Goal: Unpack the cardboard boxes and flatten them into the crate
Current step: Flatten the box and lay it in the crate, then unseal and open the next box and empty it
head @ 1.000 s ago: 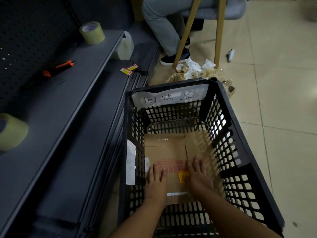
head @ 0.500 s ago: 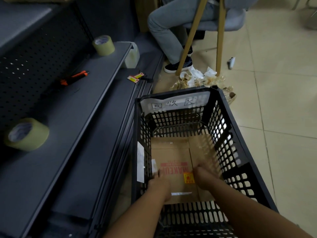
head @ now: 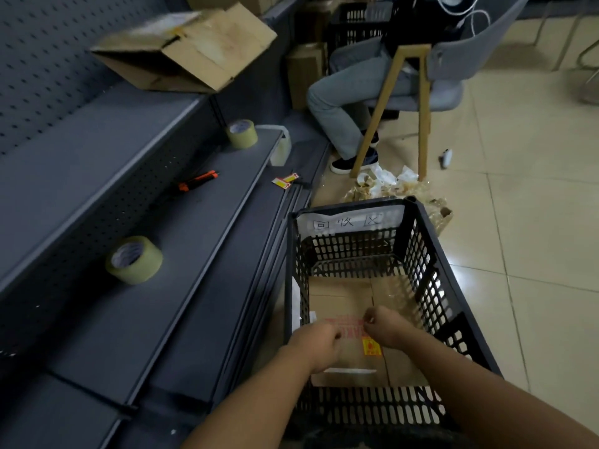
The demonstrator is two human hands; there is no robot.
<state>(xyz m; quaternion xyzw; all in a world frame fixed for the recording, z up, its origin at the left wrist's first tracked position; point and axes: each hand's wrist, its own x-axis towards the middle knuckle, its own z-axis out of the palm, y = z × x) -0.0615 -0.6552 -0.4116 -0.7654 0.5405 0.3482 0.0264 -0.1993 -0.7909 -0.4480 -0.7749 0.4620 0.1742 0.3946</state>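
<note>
Crate (head: 424, 254) holds flattened cardboard (head: 340, 299) (hands above)

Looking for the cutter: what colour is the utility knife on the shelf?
Orange and black utility knife, clearest in the head view.

Both forearms are bare from the lower frame edge to the wrists, with no sleeve showing. The left hand (head: 319, 346) and right hand (head: 385, 325) are bare too, ungloved.
</note>
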